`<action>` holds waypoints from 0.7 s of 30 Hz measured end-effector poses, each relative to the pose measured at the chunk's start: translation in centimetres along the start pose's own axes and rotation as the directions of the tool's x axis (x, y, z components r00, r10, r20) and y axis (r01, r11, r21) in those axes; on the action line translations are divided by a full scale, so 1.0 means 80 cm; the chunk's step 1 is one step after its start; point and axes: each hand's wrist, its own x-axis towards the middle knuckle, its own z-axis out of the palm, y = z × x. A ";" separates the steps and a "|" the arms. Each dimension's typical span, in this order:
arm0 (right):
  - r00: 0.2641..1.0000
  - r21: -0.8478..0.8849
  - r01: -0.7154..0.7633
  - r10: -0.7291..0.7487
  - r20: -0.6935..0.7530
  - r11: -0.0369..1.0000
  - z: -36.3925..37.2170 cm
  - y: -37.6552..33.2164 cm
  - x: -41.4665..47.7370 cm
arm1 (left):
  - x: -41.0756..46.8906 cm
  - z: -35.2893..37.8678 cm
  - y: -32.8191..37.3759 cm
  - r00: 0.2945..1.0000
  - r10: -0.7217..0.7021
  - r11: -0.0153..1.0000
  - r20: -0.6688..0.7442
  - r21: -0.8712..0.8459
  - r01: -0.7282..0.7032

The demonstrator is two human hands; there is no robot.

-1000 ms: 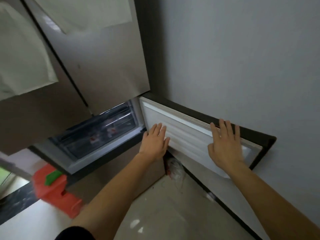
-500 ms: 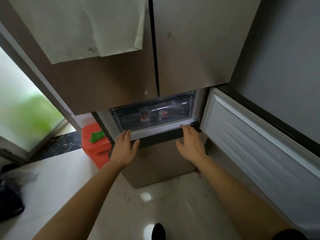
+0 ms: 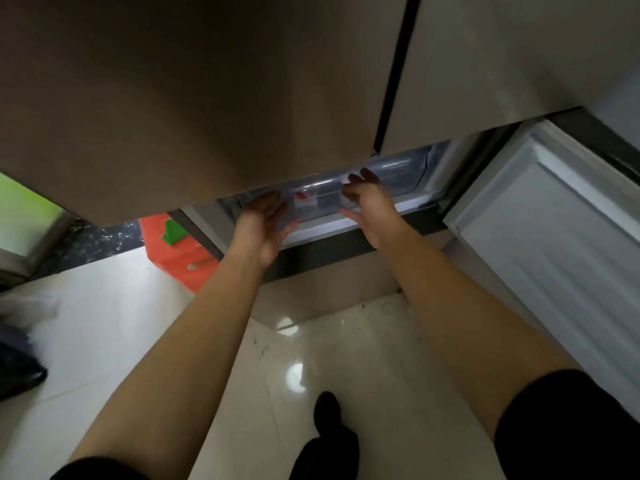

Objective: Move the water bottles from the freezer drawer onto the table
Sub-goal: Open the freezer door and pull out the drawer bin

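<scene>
The clear freezer drawer (image 3: 318, 202) sits in the open lower compartment of the fridge, under the brown upper doors. Through its front I see water bottles (image 3: 306, 199) with red-and-white labels, blurred. My left hand (image 3: 265, 225) reaches to the drawer's left front, fingers spread and touching its face. My right hand (image 3: 369, 206) is at the drawer's right front, fingers extended over its upper edge. Neither hand holds a bottle. Most of the drawer's inside is hidden by the upper doors.
The freezer door (image 3: 554, 244) stands swung open to the right, white inner side showing. An orange container (image 3: 173, 251) with a green piece stands on the floor at the left. Glossy floor tiles (image 3: 294, 375) lie below, with my dark shoe (image 3: 327, 407) on them.
Both hands have moved up from the fridge's lower front ledge to the face of the clear drawer. My head has come closer and lower, so the upper doors fill more of the view.
</scene>
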 end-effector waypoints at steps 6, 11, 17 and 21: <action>0.999 0.352 -0.026 0.039 -0.030 0.936 0.002 -0.011 0.022 | 0.015 -0.005 0.009 0.997 -0.011 0.922 0.079 -0.385 0.041; 0.998 0.267 -0.042 0.031 0.045 0.963 -0.010 -0.005 0.011 | 0.014 0.011 0.004 1.000 0.023 0.983 0.000 -0.183 -0.022; 0.996 0.205 -0.063 0.047 0.080 0.977 -0.044 -0.009 0.000 | 0.010 0.030 -0.003 0.993 0.024 0.998 -0.113 -0.049 -0.030; 0.994 0.234 -0.070 0.048 0.097 0.970 -0.055 -0.026 0.019 | 0.022 0.026 -0.008 0.981 -0.003 0.999 -0.196 0.051 0.013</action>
